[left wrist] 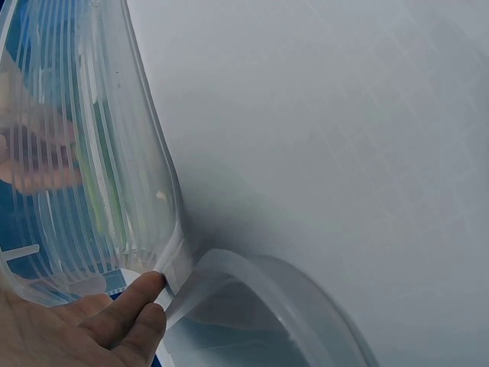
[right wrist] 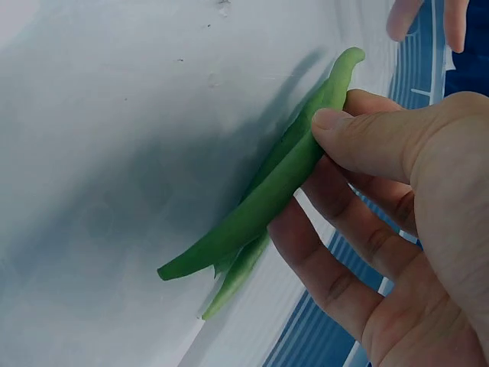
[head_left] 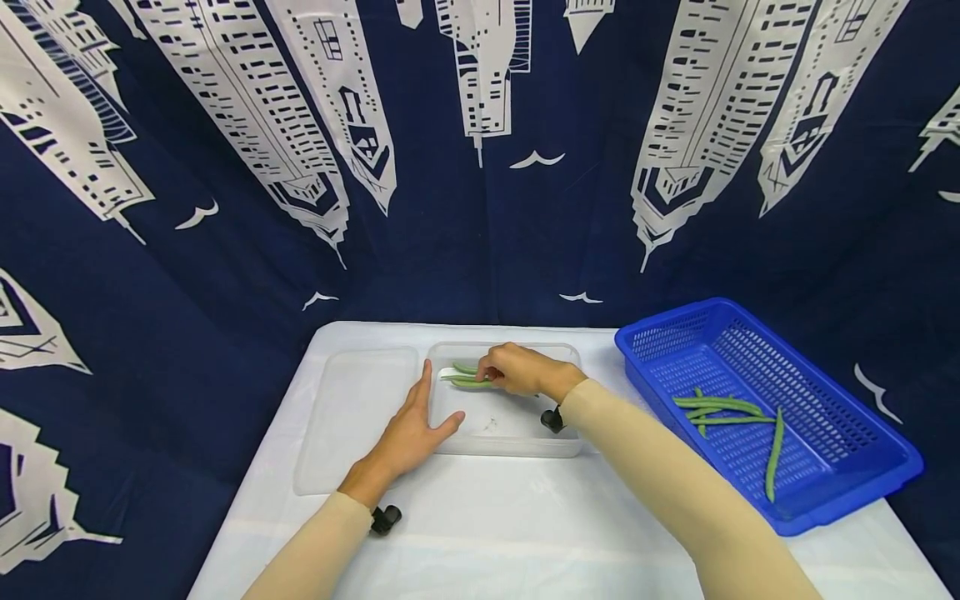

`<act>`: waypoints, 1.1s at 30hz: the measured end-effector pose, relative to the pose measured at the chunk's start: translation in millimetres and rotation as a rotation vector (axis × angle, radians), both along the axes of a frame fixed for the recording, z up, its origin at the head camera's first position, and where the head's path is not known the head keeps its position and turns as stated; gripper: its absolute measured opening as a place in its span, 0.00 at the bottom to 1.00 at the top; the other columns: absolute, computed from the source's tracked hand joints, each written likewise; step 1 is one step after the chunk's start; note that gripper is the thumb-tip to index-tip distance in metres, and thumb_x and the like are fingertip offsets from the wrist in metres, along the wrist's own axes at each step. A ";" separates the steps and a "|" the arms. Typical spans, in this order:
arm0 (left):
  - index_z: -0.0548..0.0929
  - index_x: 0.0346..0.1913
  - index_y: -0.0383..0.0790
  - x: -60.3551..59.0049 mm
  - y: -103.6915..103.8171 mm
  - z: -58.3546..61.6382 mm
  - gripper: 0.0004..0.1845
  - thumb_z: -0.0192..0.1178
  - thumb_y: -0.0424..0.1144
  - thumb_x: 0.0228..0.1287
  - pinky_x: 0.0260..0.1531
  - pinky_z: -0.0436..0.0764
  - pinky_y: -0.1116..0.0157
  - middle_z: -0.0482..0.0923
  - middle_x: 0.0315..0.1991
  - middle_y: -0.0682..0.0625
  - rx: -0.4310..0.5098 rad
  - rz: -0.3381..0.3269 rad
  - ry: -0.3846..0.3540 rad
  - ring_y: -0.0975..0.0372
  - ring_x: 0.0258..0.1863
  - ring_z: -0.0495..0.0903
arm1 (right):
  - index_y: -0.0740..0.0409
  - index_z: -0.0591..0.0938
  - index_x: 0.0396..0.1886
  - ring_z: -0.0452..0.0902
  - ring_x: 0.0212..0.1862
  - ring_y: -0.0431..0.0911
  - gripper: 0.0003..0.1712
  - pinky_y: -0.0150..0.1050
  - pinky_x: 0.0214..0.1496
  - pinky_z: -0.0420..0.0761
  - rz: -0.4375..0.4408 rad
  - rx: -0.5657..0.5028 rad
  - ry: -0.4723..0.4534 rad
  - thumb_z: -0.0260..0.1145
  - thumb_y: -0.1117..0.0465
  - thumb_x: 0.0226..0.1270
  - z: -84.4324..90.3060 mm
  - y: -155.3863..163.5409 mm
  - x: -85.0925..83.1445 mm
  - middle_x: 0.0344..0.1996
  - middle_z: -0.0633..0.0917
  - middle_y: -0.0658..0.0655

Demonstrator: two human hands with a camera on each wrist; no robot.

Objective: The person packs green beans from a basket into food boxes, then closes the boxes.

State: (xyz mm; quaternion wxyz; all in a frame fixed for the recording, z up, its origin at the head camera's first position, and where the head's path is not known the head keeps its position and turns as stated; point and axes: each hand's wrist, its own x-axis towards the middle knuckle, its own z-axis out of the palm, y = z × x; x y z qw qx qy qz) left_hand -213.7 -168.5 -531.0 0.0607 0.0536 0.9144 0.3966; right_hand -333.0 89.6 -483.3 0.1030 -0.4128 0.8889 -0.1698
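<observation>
Pinching green beans (right wrist: 260, 202), right hand (head_left: 517, 369) inside container (head_left: 517, 446).

My right hand (head_left: 517, 369) sits over the tub (head_left: 525, 442), with the beans (head_left: 467, 377) at its fingertips, inside the tub near the far left corner. My left hand (head_left: 416, 429) lies flat to the left of it, fingers against the tub's left wall. The lid (head_left: 352, 417) lies on the table (head_left: 480, 517) just left of that hand, beside the tub. The basket (head_left: 840, 467) stands well to the right of my right hand, with more pods (head_left: 723, 407) lying in it.
</observation>
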 end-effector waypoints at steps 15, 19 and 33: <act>0.33 0.99 0.57 0.8 1.4 -0.3 0.63 0.67 0.65 0.83 0.91 0.65 0.33 0.47 0.99 0.40 -0.011 0.004 0.001 0.36 0.94 0.59 | 0.53 0.96 0.56 0.81 0.43 0.40 0.11 0.38 0.54 0.86 -0.047 -0.024 0.018 0.73 0.68 0.85 -4.1 7.2 -1.9 0.43 0.91 0.50; 0.33 0.99 0.58 0.6 0.6 0.5 0.63 0.67 0.66 0.83 0.90 0.67 0.32 0.49 0.98 0.39 -0.021 0.006 0.002 0.36 0.93 0.62 | 0.53 0.96 0.57 0.83 0.45 0.40 0.11 0.40 0.56 0.89 -0.049 -0.038 0.028 0.73 0.67 0.85 0.9 13.9 1.3 0.46 0.92 0.51; 0.33 0.99 0.59 0.8 0.6 -0.6 0.63 0.67 0.68 0.82 0.91 0.65 0.34 0.49 0.98 0.41 -0.009 0.004 0.005 0.38 0.94 0.61 | 0.50 0.96 0.58 0.92 0.50 0.42 0.10 0.43 0.51 0.92 -0.087 -0.094 0.105 0.75 0.59 0.85 31.6 48.4 28.1 0.50 0.93 0.48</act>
